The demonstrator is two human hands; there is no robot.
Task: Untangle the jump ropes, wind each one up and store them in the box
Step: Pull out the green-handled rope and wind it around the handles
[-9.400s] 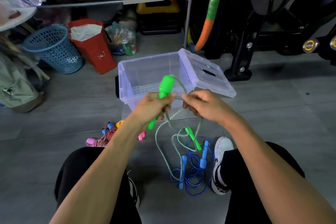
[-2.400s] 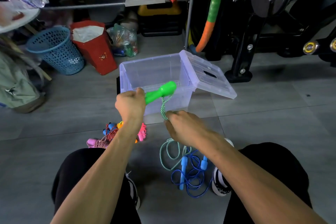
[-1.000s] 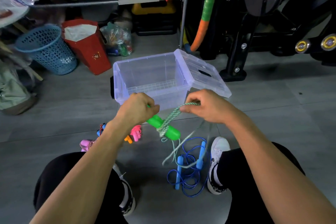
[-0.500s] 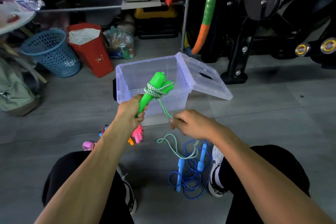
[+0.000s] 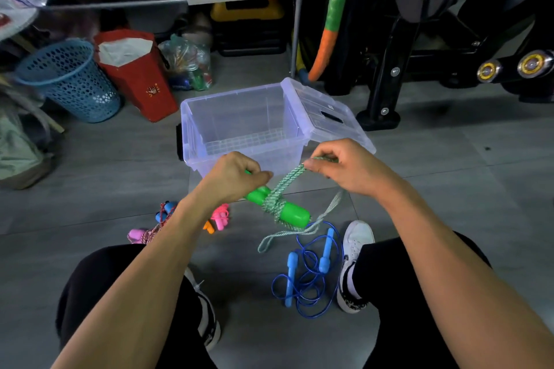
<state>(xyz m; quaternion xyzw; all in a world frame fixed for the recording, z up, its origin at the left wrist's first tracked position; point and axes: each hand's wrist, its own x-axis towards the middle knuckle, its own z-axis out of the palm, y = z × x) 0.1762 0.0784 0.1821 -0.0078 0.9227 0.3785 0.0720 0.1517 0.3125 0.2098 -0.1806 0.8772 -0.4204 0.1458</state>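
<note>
Multicoloured jump ropes (image 5: 168,220) seen on floor at left, partly hidden behind left forearm. Green handles (image 5: 277,208) gripped at upper end by left hand (image 5: 236,175), fingers curled tight round them; handles held tilted, lower end toward viewer. Green-white cord (image 5: 286,183) wound round handles, taut strand pinched between thumb and curled fingers of right hand (image 5: 344,168). Loose cord end left hanging toward floor. Clear box (image 5: 192,129) set open behind hands. Blue jump rope (image 5: 308,275) left coiled on floor beside white shoe (image 5: 355,244).
</note>
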